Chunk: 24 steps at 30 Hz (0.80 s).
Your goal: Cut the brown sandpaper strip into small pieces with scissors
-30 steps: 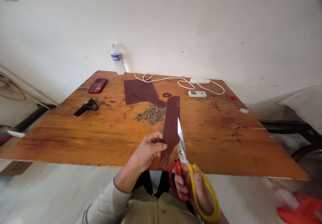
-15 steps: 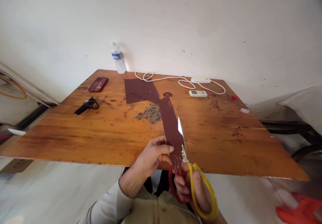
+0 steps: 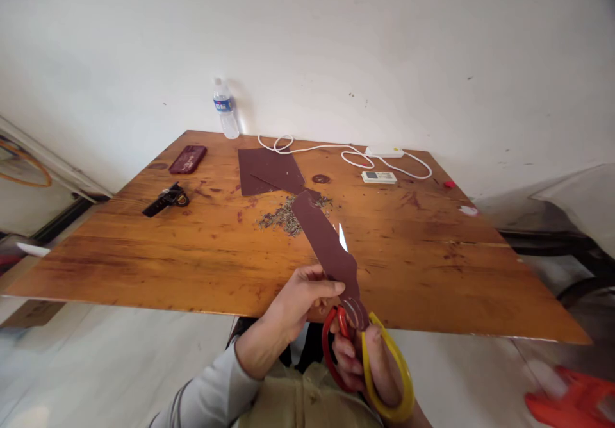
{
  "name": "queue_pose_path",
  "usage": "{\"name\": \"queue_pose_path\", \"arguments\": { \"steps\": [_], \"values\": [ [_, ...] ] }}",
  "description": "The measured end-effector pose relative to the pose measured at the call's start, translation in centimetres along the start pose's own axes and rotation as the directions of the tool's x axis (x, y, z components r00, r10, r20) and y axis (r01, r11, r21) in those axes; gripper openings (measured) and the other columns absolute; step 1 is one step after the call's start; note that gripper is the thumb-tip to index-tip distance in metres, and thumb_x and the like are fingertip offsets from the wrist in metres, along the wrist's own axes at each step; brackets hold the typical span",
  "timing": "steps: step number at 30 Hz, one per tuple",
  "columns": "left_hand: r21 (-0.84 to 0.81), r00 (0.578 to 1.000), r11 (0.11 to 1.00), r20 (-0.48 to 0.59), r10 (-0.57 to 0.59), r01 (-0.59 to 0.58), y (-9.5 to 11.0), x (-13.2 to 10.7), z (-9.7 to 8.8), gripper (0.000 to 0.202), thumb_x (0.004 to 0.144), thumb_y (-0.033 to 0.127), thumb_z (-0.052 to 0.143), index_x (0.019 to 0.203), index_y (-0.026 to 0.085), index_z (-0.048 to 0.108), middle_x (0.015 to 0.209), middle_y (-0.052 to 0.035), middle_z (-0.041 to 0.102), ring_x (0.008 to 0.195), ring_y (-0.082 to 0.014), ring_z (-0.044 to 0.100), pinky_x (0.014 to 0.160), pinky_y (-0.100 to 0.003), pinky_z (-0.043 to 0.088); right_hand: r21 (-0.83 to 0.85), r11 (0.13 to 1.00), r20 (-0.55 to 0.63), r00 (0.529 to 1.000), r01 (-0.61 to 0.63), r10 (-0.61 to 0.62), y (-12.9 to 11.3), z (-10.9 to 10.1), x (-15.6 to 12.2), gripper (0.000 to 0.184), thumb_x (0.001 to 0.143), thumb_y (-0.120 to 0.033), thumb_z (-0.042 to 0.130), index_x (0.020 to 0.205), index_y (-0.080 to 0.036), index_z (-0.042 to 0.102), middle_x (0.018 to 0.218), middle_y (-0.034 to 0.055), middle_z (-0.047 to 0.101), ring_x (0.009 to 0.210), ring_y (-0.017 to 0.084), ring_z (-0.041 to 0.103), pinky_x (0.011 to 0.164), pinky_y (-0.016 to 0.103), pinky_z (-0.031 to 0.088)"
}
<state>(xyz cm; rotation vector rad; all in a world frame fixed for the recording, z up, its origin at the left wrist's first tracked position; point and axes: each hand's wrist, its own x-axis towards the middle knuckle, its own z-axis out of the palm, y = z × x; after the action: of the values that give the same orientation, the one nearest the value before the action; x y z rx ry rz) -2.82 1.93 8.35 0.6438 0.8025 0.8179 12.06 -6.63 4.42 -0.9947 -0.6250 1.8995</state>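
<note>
Between the thumb and fingers of my left hand (image 3: 300, 303) is a dark maroon strip of sheet material (image 3: 324, 236), perhaps sandpaper or card. Its right edge is cut wavy, and pale curved lines mark the near end. My right hand (image 3: 355, 357) is closed in the handles of a pair of scissors (image 3: 391, 377), one loop yellow and one red. A bright blade tip shows past the strip's right edge; the pivot is hidden behind the strip. Beyond the strip's far end lies a pile of small shreds (image 3: 283, 218) beside maroon sheets (image 3: 264, 170).
On the wooden table (image 3: 216, 261) stand a water bottle (image 3: 225, 111) at the back, a maroon phone (image 3: 188, 159) and a black strapped object (image 3: 166, 200) at left. A white power strip (image 3: 384, 152) with its cord and a remote control (image 3: 379, 177) lie at the back right.
The strip has turned, its far end swinging left over the shreds and its near end going right across the scissors' pivot. Both hands keep their holds.
</note>
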Motion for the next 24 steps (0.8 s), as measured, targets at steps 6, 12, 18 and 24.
{"name": "queue_pose_path", "arguments": {
  "steps": [6,12,18,24],
  "values": [
    [-0.065,0.976,0.989,-0.184,0.117,-0.131,-0.4,0.4,0.2,0.033,0.063,0.039,0.095,0.074,0.016,0.074,0.072,-0.0020,0.071,0.063,-0.0129,0.059,0.066,-0.026,0.046,0.006,0.998,0.057,0.996,0.066,-0.066,1.3,-1.0,1.2,0.076,0.076,-0.093,0.067,0.101,-0.021,0.070,0.068,-0.0076,0.040,0.049,0.006,0.021,0.041,0.018,0.025],
    [0.137,0.901,0.948,-0.298,0.317,-0.288,0.1,0.6,-0.7,0.030,0.072,0.038,0.087,0.066,0.018,0.064,0.065,0.0028,0.060,0.065,-0.0114,0.050,0.067,-0.024,0.041,-0.132,0.984,0.098,0.989,0.120,-0.107,0.8,-1.0,1.8,0.084,0.074,-0.101,0.055,0.091,-0.020,0.070,0.073,0.0003,0.052,0.058,0.014,0.042,0.055,0.030,0.038],
    [0.245,0.873,0.911,-0.285,0.395,-0.332,0.9,0.5,-1.2,0.031,0.078,0.041,0.081,0.066,0.019,0.063,0.064,0.0024,0.056,0.063,-0.0117,0.049,0.062,-0.023,0.042,-0.232,0.957,0.074,0.984,0.176,-0.163,0.8,-2.1,1.4,0.079,0.083,-0.093,0.057,0.105,-0.019,0.073,0.079,0.0036,0.058,0.065,0.019,0.050,0.060,0.033,0.042],
    [0.327,0.880,0.897,-0.273,0.390,-0.297,1.2,0.2,-1.3,0.035,0.082,0.046,0.076,0.068,0.021,0.056,0.055,0.0054,0.049,0.045,-0.0086,0.041,0.046,-0.022,0.033,-0.355,0.917,0.084,0.983,0.180,-0.160,0.3,-2.4,1.3,0.083,0.081,-0.093,0.060,0.110,-0.017,0.075,0.080,0.0033,0.057,0.064,0.016,0.047,0.059,0.031,0.042]
  ]
}}
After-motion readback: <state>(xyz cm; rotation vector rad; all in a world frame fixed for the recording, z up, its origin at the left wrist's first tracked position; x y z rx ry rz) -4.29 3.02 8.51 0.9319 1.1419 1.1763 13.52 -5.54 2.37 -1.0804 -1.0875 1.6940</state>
